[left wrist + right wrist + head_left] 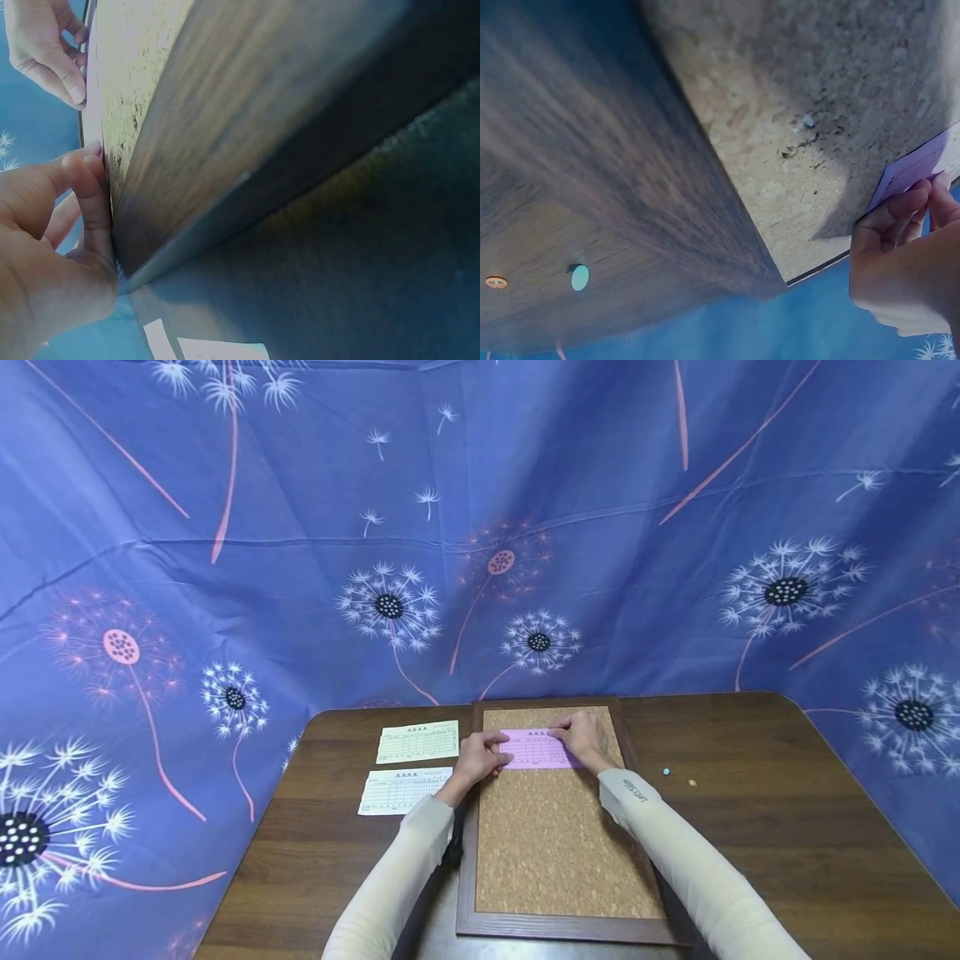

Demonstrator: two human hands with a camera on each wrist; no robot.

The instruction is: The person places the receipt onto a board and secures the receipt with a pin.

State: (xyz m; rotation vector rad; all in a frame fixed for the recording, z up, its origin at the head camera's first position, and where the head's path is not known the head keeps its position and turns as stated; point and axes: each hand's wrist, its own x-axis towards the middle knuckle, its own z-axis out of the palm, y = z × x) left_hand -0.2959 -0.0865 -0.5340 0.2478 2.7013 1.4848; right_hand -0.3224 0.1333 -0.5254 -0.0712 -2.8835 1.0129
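Left hand (477,758) and right hand (583,739) pinched the pink slip (534,752) on the corkboard (558,852); green slip (417,743) and white slip (397,791) lay unmounted.

- Table (757,852), brown wood grain
- Cloth (637,602) behind it, blue with white and pink dandelions
- Green slip (417,742), printed, at left
- White slip (393,792), just nearer
- Teal pin (580,277), orange pin (496,283), at right, near each other
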